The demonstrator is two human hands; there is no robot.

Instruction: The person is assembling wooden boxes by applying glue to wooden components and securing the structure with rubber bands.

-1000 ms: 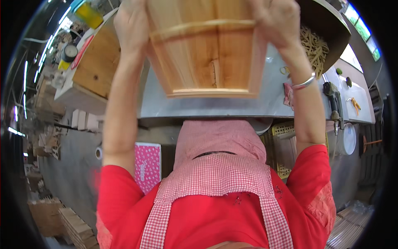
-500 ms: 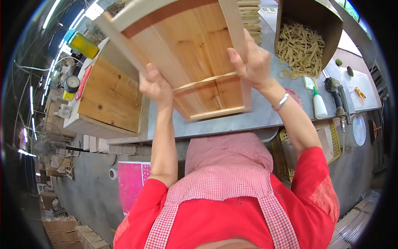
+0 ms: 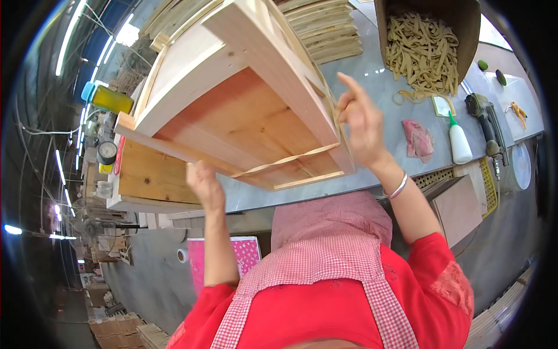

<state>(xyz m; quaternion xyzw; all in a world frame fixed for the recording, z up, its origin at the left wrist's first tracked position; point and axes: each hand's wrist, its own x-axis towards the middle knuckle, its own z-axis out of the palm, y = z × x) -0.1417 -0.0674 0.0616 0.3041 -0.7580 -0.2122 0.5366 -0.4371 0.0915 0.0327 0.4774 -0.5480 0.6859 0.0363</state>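
Note:
A small pale wooden cabinet [image 3: 192, 96] with short legs and a curved rail is tilted up off the bench, its orange-brown underside towards me. A tan elastic band [image 3: 285, 161], twisted, stretches across it near its lower end. My left hand [image 3: 204, 185] is closed at the cabinet's lower left edge; its fingertips are partly hidden. At the right side my right hand [image 3: 361, 119] has its index finger stretched out and the other fingers loosely bent, close beside the wood. Whether those bent fingers touch the cabinet or the band is unclear.
A carton [image 3: 474, 35] of tan bands [image 3: 421, 55] stands at the back right. Along the right lie a pink cloth [image 3: 417, 141], a white glue bottle [image 3: 460, 145], a nail gun [image 3: 487, 123] and orange pliers [image 3: 517, 114]. Wooden panels [image 3: 319, 29] are stacked behind; another wooden box [image 3: 154, 173] sits left.
The cabinet has turned and tilted, showing more of its legs and right side. My right hand has loosened from its edge, index finger extended. My left hand has moved lower.

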